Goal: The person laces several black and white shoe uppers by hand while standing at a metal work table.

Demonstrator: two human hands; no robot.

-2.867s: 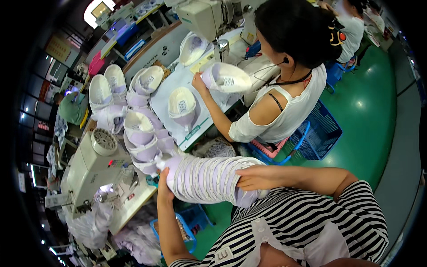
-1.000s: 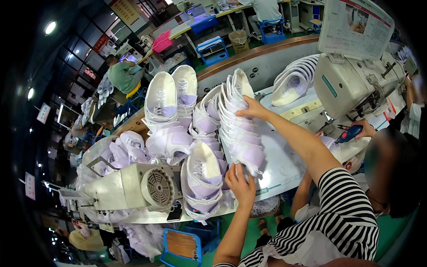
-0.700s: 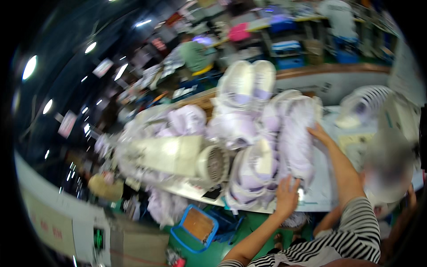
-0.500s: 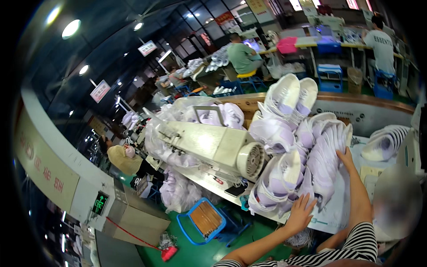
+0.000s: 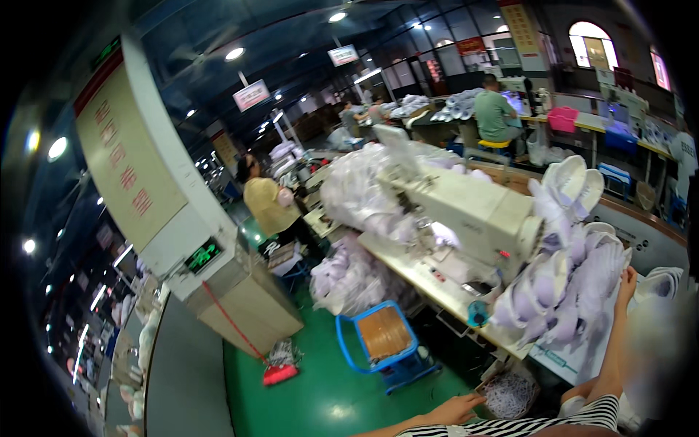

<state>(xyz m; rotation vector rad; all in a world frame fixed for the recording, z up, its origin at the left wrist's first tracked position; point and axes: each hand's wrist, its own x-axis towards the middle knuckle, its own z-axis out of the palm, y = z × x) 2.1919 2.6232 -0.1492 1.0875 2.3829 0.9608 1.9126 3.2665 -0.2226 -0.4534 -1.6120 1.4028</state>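
Observation:
A heap of white and pale lilac shoe uppers (image 5: 564, 291) lies on the work table (image 5: 437, 280) at the right. My right hand (image 5: 628, 280) reaches up to the heap's right side, fingers curled over the edge of a stack of uppers. My left hand (image 5: 455, 409) hangs low by my striped sleeve, fingers apart and holding nothing, above the green floor and just left of a small basket of white scraps (image 5: 510, 393). A cream sewing machine (image 5: 473, 211) stands on the table just left of the heap.
A blue wheeled crate with a wooden bottom (image 5: 382, 336) stands under the table's edge. Bags of white parts (image 5: 349, 277) are piled beside it. A wide pillar (image 5: 160, 189) rises at the left. Other people sit at benches behind, one in yellow (image 5: 269, 207), one in green (image 5: 495, 113).
The view has swung left and away from the heap. My left hand has come off the shoe uppers and dropped low. My right hand stays on the stack.

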